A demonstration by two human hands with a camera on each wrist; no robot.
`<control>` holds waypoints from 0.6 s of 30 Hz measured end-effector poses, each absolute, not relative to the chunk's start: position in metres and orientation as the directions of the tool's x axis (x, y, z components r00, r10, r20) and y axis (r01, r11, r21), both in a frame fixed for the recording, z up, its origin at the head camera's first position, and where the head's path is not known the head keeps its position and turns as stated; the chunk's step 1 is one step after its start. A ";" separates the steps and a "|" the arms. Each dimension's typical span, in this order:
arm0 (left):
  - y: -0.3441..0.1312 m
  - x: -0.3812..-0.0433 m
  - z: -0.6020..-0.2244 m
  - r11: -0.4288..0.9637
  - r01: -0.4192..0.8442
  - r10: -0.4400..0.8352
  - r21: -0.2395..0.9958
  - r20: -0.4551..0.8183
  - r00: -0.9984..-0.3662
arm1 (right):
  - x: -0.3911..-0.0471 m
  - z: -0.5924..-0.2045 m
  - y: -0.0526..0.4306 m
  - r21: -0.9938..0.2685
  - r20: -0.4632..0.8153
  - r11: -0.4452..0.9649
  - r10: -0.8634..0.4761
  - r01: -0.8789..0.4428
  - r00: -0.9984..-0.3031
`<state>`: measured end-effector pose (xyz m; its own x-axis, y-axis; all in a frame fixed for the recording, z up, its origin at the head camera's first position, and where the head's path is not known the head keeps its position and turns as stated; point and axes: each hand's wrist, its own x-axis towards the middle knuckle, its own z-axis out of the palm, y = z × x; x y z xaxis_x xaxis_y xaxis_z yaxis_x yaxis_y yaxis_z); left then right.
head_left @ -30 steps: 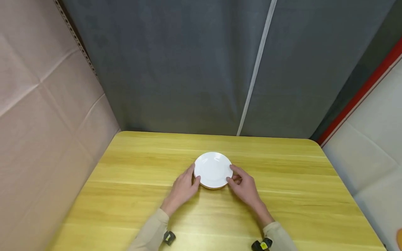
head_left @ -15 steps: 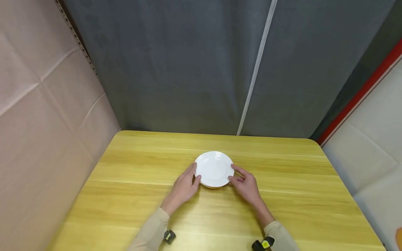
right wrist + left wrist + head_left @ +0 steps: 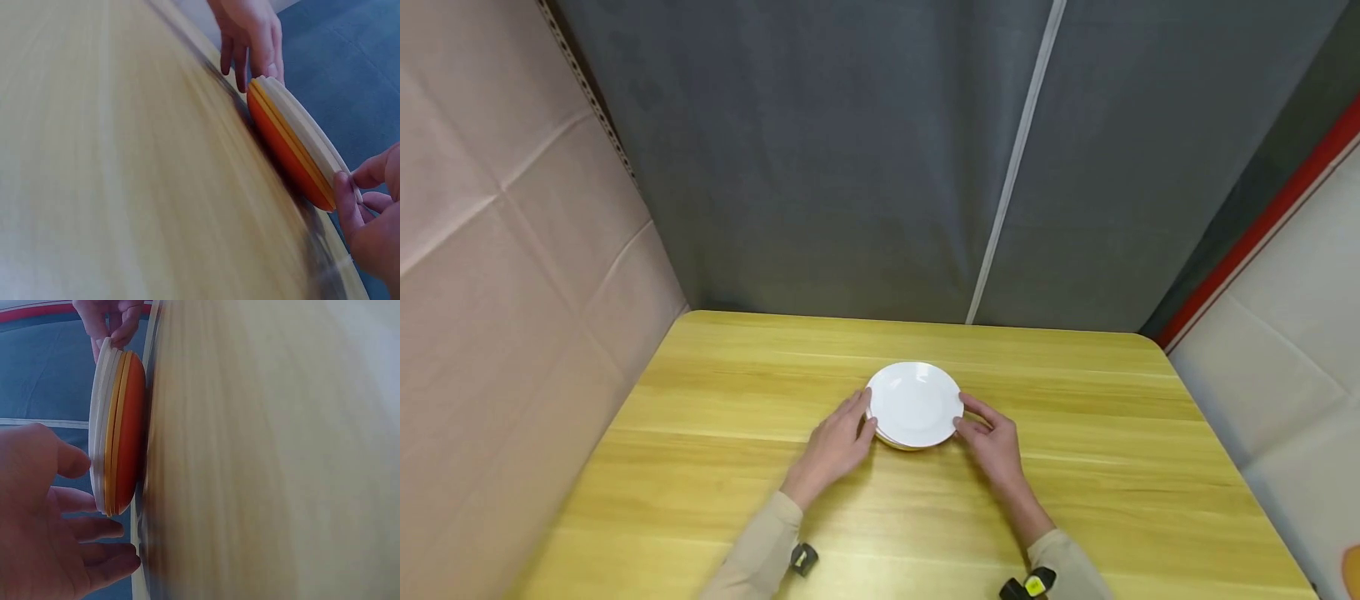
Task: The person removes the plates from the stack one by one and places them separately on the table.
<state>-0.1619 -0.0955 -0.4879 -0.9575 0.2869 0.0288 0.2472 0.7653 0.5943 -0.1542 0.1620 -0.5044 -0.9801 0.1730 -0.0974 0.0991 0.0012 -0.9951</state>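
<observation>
A white plate [image 3: 916, 404] tops a stack of plates in the middle of the table. Beneath it the wrist views show another white rim, yellow-orange rims [image 3: 114, 440] and a red-orange plate or bowl [image 3: 130, 434] at the bottom. My right hand [image 3: 996, 446] pinches the top plate's right rim between thumb and fingers; that plate sits slightly off to the right of those below. At the stack's left side, my left hand [image 3: 833, 446] touches the edge with thumb and forefinger, its other fingers extended in the left wrist view.
The yellow wood-grain table [image 3: 700, 400] has rounded far corners. A dark grey curtain [image 3: 820, 167] stands behind it, split by a pale strip. Pale sheets hang on the left [image 3: 527, 275] and right [image 3: 1285, 350].
The top white plate has slid a little to the right along with my right hand, baring more of the stack's left edge. My left hand stays nearly in place.
</observation>
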 end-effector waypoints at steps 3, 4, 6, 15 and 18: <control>-0.095 -0.163 -0.488 0.768 0.252 0.291 0.589 0.029 -0.956 | -0.155 -0.504 0.163 -0.991 -0.124 -0.064 0.183 0.114 -0.975; -0.095 -0.163 -0.488 0.768 0.252 0.293 0.588 0.028 -0.956 | -0.156 -0.504 0.163 -0.990 -0.133 -0.081 0.186 0.119 -0.973; -0.095 -0.163 -0.488 0.769 0.254 0.295 0.587 0.026 -0.955 | -0.155 -0.503 0.164 -0.987 -0.144 -0.096 0.191 0.127 -0.971; -0.095 -0.166 -0.487 0.779 0.257 0.293 0.572 0.030 -0.956 | -0.153 -0.501 0.172 -0.983 -0.166 -0.117 0.239 0.142 -0.957; -0.095 -0.166 -0.488 0.786 0.258 0.288 0.561 0.036 -0.957 | -0.152 -0.499 0.177 -0.980 -0.173 -0.140 0.248 0.141 -0.953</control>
<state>-0.1658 -0.0953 -0.4877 -0.9568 0.2884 0.0363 0.2583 0.7864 0.5611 -0.1518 0.1768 -0.4992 -0.9532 0.2484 -0.1726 0.1410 -0.1400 -0.9801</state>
